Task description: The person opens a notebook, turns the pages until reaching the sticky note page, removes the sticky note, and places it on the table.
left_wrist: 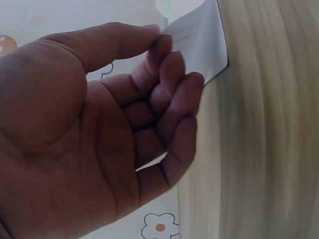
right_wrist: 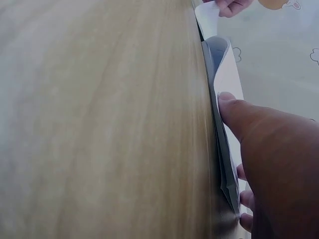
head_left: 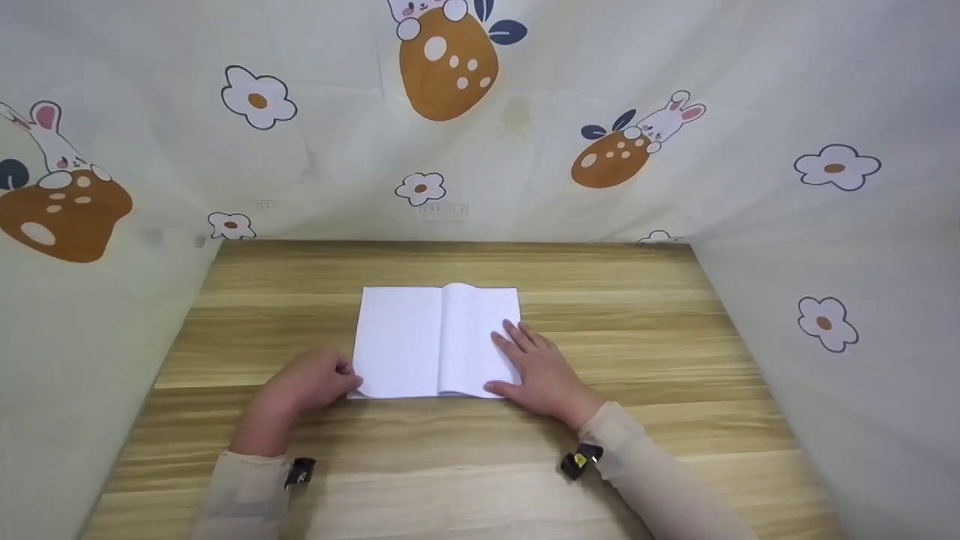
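Observation:
An open notebook [head_left: 397, 337] with white pages lies on the wooden table. My left hand [head_left: 319, 381] is at its lower left corner, where thumb and index finger pinch the page corner [left_wrist: 202, 45]; faint ruled lines show on the lifted paper in the left wrist view. The other left fingers are curled. My right hand [head_left: 541, 371] rests with spread fingers on the right-hand page [head_left: 472, 337]. That page bulges up beside the spine, and its curved edge shows in the right wrist view, with the right thumb [right_wrist: 244, 112] lying on it.
The wooden table [head_left: 450, 480] extends on all sides of the notebook. A pale cloth [head_left: 337, 150] printed with rabbits and flowers hangs behind the table and along both sides. Small black devices, one [head_left: 300, 472] at the left wrist and one [head_left: 581, 460] at the right, sit by the sleeves.

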Demonstrator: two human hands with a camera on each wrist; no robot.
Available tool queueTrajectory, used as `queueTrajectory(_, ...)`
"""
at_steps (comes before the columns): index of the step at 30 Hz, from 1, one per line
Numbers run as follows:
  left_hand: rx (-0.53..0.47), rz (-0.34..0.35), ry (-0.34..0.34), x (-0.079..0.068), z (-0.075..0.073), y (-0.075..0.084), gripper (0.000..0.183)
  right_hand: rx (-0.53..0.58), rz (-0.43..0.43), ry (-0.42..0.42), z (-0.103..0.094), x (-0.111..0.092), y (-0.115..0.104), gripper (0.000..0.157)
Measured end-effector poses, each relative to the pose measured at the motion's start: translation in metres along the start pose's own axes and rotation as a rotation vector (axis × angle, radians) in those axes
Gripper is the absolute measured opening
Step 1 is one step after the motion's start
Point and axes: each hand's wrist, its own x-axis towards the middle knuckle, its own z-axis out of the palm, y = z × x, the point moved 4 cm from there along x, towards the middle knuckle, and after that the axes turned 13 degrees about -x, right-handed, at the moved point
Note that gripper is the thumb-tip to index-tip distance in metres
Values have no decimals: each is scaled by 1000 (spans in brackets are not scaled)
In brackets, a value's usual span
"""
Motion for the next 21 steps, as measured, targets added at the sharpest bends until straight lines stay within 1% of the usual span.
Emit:
queueTrajectory(3,40,-3,0,-1,0,-5,41,7,-6,11,-1,-1,-1,94)
queueTrajectory(6,73,-7,5,-2,0,-7,46,3,-8,18,-1,0,-1,93)
queueTrajectory(10,89,-44,15,-2,0,-9,45,-4,2,9,0,0,-1,94)
queueTrajectory(14,98,-96,23,-1,-1,-9,43,-7,8,-5,0,1,0,95)
queueTrajectory(16,107,-95,41,0,-1,-7,40,-6,9,-10,-1,1,0,95)
queueTrajectory(18,110,-79,70,3,-2,-4,33,-8,9,-13,-1,1,0,95)
queueTrajectory(19,111,-56,91,5,-2,-2,29,-8,8,-12,-1,1,0,95)
queueTrajectory(21,114,18,134,11,-1,4,21,-4,8,-7,-1,0,1,95)
